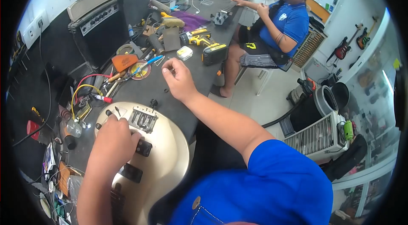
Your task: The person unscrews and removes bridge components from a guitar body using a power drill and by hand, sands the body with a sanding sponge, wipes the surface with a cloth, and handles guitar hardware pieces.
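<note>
A cream electric guitar body [172, 152] lies on the dark workbench in front of me. My left hand [114, 140] is over it with curled fingers, close to the black control knobs [98, 126]; what its fingertips grip, if anything, is hidden. Beside that hand are the metal bridge [143, 118] and black pickups [132, 173]. Above the bench, past the guitar's edge, my right hand [180, 81] is closed with thumb and forefinger together; I cannot make out anything between them. A small dark ring [166, 90] lies on the bench near it.
A yellow cordless drill [199, 40], a small clear-lidded box [184, 53] and several tools crowd the bench. An amplifier [100, 29] stands at the wall. Another person in a blue shirt [287, 23] sits at the bench's far side. An air cooler [316, 138] stands right.
</note>
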A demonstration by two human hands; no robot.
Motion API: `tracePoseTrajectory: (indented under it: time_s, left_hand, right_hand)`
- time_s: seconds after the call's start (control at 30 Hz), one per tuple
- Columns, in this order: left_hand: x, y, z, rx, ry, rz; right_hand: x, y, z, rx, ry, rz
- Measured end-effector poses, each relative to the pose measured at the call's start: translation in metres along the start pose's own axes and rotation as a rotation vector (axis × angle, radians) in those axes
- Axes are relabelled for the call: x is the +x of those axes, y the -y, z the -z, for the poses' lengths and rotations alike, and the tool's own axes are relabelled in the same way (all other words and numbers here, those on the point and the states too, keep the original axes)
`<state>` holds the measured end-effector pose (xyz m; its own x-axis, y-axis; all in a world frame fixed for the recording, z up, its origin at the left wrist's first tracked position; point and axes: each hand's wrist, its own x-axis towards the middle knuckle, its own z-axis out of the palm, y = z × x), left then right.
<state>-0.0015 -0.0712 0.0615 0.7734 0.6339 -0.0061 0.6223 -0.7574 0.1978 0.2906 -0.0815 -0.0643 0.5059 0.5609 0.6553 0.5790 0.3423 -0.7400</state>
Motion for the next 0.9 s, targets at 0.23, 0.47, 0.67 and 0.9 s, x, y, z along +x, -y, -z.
tracePoseTrajectory:
  time_s: [0.23, 0.47, 0.67, 0.9]
  left_hand:
    - [0.008, 0.004, -0.017, 0.025, -0.079, 0.023]
    - [0.010, 0.005, -0.018, -0.109, -0.118, 0.013]
    - [0.037, 0.051, -0.014, -1.560, 0.118, 0.270]
    - [0.036, 0.037, -0.006, -1.942, 0.142, 0.382]
  right_hand:
    - [0.000, 0.005, 0.000, 0.008, 0.001, -0.041]
    - [0.000, -0.003, 0.003, -0.019, 0.026, -0.045]
    - [0.001, -0.003, 0.002, 0.019, 0.033, -0.089]
    - [0.003, 0.001, 0.002, 0.047, 0.064, -0.161]
